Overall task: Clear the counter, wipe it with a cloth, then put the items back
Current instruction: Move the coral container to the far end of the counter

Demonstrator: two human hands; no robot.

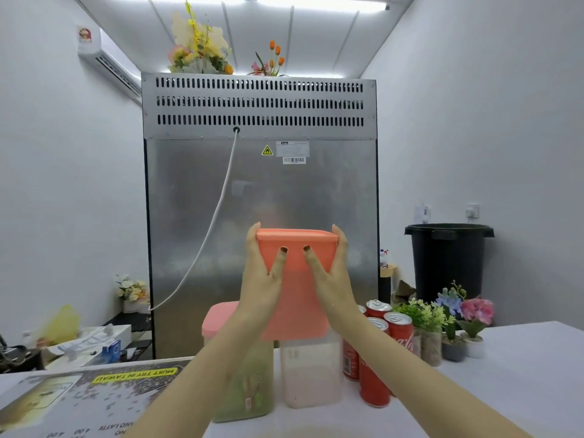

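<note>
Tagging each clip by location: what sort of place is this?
Probably a small cafe or drinks shop's counter: the steel back of a commercial fridge, a printed menu poster with prices on the white counter, and a cluster of red cola cans.

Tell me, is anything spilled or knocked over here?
Nothing is spilled. The red cans and plant pots stand upright on the counter. Only the poster looks odd: its words read upside down from here. The left hand and right hand hold an orange container up.

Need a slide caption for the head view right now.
An orange plastic lidded container held by the left hand and right hand above the white counter, red drink cans standing below.
</note>
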